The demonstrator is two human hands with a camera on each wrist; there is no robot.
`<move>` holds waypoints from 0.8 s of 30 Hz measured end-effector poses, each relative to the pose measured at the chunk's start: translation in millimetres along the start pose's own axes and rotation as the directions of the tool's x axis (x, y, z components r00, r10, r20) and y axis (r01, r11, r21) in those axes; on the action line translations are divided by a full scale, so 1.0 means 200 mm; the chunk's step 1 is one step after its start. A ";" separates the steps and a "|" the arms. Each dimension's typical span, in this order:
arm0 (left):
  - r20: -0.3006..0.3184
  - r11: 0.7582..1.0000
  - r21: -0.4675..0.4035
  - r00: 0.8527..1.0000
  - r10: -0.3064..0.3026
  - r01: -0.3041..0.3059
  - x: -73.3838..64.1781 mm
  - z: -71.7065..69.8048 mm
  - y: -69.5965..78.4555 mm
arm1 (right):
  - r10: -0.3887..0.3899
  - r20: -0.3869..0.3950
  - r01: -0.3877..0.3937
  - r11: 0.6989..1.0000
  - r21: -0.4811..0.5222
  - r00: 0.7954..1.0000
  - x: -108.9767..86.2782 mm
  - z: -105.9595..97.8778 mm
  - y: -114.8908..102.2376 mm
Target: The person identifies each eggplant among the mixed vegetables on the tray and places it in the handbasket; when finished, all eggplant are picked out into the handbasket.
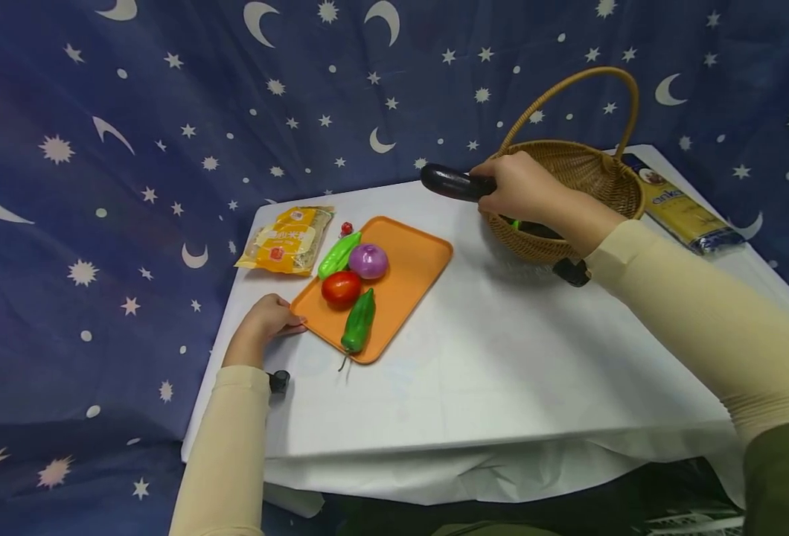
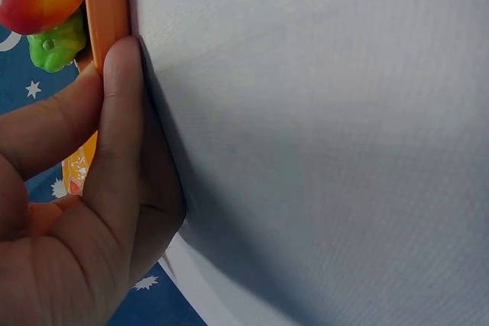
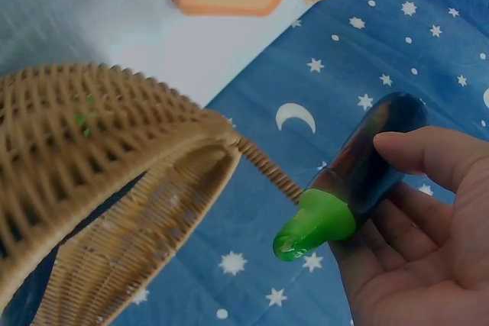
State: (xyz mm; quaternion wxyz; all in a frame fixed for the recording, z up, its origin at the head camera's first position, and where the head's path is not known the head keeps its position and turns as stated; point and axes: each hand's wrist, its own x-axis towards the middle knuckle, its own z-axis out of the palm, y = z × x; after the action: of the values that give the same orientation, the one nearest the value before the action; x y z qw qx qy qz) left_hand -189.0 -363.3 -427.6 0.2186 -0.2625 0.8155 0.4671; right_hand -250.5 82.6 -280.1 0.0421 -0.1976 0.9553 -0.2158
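Observation:
In the head view my right hand (image 1: 527, 190) holds a dark eggplant (image 1: 449, 183) above the near-left rim of a wicker basket (image 1: 525, 244). The right wrist view shows the eggplant's green cap (image 3: 321, 215), with thumb and fingers on opposite sides of the body. Over at the left, my left hand (image 1: 267, 318) pinches the rim of an orange tray (image 1: 411, 257) near its corner. On this tray lie a red tomato (image 1: 341, 289), a purple onion (image 1: 368, 261), a dark green pepper (image 1: 359, 321) and a light green, long vegetable (image 1: 339, 255).
A yellow bag of grain (image 1: 292, 240) lies behind the tray's left side, near a small red item (image 1: 346, 228). Right of the basket is a gold package (image 1: 679, 205). The basket's tall handle (image 1: 555, 93) arches upward. Starry blue cloth (image 1: 341, 89) hangs behind the white table (image 1: 502, 372).

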 end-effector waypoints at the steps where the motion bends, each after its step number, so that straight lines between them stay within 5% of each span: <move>1: 0.001 1.000 -0.001 1.000 -0.002 0.002 0.00 0.00 0.00 | 0.001 0.003 -0.001 1.000 -0.001 1.000 -0.01 0.00 0.01; 24: 0.028 1.000 0.006 0.999 0.026 -0.026 -0.01 0.00 0.00 | 0.093 0.045 -0.093 0.996 0.002 0.995 -0.21 -0.20 0.30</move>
State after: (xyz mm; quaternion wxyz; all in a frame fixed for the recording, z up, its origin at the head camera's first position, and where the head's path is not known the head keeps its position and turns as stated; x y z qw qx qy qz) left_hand -187.1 -361.6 -425.6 0.2250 -0.2446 0.8172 0.4708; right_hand -241.2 165.0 -269.4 0.0737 -0.1577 0.9618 -0.2111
